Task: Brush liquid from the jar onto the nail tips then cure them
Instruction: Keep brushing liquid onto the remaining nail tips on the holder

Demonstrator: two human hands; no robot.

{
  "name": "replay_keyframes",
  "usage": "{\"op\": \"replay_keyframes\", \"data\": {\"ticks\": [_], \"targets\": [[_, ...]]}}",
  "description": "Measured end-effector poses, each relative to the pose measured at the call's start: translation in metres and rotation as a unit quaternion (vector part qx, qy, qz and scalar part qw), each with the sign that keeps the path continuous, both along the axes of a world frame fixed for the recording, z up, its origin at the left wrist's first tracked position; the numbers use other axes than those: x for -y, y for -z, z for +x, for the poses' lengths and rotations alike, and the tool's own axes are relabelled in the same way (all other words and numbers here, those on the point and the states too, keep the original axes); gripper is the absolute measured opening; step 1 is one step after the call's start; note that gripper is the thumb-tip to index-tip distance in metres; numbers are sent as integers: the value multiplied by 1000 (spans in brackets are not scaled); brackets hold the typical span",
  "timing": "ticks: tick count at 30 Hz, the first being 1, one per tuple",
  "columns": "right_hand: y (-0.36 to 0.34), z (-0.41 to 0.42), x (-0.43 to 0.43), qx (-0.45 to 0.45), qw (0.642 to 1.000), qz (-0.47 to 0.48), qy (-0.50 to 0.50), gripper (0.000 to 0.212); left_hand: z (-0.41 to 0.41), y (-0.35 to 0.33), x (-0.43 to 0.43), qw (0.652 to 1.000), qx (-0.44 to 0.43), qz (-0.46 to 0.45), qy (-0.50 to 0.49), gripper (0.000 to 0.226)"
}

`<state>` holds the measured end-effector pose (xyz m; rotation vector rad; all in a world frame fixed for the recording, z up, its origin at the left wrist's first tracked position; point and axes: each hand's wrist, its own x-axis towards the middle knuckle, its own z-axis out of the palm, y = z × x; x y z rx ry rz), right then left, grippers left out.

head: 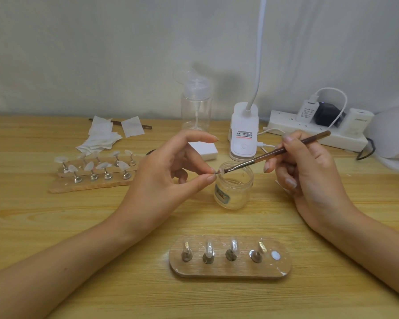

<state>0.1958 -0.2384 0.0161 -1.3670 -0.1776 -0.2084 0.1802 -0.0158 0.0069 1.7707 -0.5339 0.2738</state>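
Wooden tabletop (55,226) bears one near oval wooden stand (228,270) with four clear nail tips (209,248), one spot bare. One open glass jar (234,189) sits centre. Your right hand (309,171) has its grip closed on one brown brush (279,151), coating the fifth tip (219,172), which your left hand (168,173) pinches over the jar. Next, likely: reseat it gently.

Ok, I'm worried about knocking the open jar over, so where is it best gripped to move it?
I'd grip the jar round its lower wall, from the near left side: it stands with its mouth open, and the brush in the right hand reaches over the rim from the right.
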Motion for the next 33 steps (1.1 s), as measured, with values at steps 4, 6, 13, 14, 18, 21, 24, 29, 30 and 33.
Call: {"op": "replay_keyframes", "data": {"ticks": [4, 6, 13, 14, 18, 21, 24, 29, 30, 33], "targets": [[-1, -1, 0, 14, 1000, 9, -9, 23, -1, 0, 0, 1000, 7, 6, 2, 48], [-2, -2, -2, 25, 999, -2, -26, 22, 0, 0, -1, 1000, 10, 8, 2, 48], [-2, 0, -1, 11, 1000, 6, -13, 25, 1, 1, -1, 1000, 14, 6, 7, 47], [-2, -1, -2, 19, 1000, 0, -25, 24, 1, 1, -1, 1000, 17, 8, 7, 46], [-1, 1, -2, -2, 1000, 1, -7, 23, 0, 0, -1, 1000, 21, 11, 7, 46], [-1, 1, -1, 7, 1000, 9, -9, 26, 0, 0, -1, 1000, 23, 14, 6, 46], [-1, 0, -3, 27, 999, -10, -33, 26, 0, 1, -1, 1000, 22, 14, 6, 46], [0, 2, -1, -4, 1000, 8, 0, 25, 0, 0, -1, 1000, 23, 16, 4, 45], [-1, 1, -1, 9, 1000, 4, -11, 24, 0, 0, -1, 1000, 23, 17, 4, 45], [-1, 0, -3, 18, 999, -13, -27, 23, 0, 0, -1, 1000, 22, 15, 6, 45]]}}
